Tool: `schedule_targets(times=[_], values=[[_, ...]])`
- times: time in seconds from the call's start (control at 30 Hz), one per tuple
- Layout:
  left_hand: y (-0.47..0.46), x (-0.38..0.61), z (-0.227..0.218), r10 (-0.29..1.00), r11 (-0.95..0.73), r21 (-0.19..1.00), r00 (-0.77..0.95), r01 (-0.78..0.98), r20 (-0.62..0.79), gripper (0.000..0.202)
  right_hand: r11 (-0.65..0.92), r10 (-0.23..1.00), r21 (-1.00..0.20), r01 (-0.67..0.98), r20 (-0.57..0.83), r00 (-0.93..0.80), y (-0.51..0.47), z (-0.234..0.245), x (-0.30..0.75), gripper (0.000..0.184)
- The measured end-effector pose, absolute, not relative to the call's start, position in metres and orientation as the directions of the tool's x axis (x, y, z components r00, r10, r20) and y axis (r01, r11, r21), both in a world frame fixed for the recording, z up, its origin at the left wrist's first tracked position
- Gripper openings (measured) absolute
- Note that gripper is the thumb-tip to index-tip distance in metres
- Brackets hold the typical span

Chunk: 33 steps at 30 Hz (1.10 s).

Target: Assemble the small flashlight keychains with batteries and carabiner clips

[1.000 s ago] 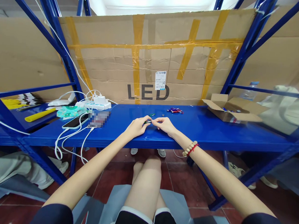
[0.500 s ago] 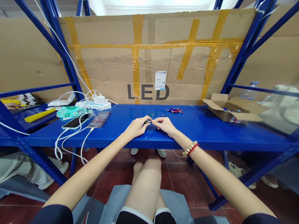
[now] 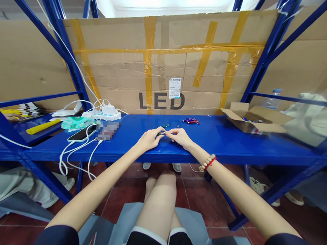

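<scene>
My left hand (image 3: 151,138) pinches a small dark cylindrical piece (image 3: 161,133) near the table's front edge. Close against its right end, the fingertips of my right hand (image 3: 180,137) are pressed together; whatever they grip is too small to name. Just behind my hands lie a small green piece (image 3: 166,126) and a tiny grey piece (image 3: 177,126). Farther back and to the right is a little pile of red and purple metallic pieces (image 3: 191,121).
A phone (image 3: 81,132) with white cables and a white power strip (image 3: 107,112) occupy the left of the blue table (image 3: 219,143). An open cardboard box (image 3: 250,121) holding small parts stands at the right. A tall cardboard sheet (image 3: 122,70) closes off the back.
Almost nothing differs. Both hands stay together around the small dark piece in the same place, and the view has shifted very slightly.
</scene>
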<state>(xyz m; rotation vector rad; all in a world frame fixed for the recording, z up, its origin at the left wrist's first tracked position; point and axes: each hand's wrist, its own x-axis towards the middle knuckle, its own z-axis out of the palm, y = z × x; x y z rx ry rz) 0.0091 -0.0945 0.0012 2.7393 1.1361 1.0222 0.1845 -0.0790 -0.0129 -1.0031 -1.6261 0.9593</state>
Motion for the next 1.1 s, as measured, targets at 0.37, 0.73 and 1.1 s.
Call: schedule_targets(times=[0.37, 0.73, 1.1], values=[[-0.0952, 0.0090, 0.0021, 0.647, -0.733, 0.256, 0.527, 0.631, 0.551, 0.018, 0.358, 0.927, -0.913, 0.194, 0.322, -0.194, -0.0821, -0.0097, 0.1833, 0.045], [-0.0953, 0.0095, 0.0021, 0.639, -0.734, 0.244, 0.522, 0.634, 0.565, 0.019, 0.353, 0.926, -0.921, 0.165, 0.319, -0.205, -0.0798, -0.0115, 0.1846, 0.045], [-0.0965, 0.0097, 0.0026, 0.649, -0.731, 0.259, 0.525, 0.632, 0.551, 0.019, 0.361, 0.925, -0.915, 0.182, 0.325, -0.198, -0.0802, -0.0111, 0.1852, 0.044]])
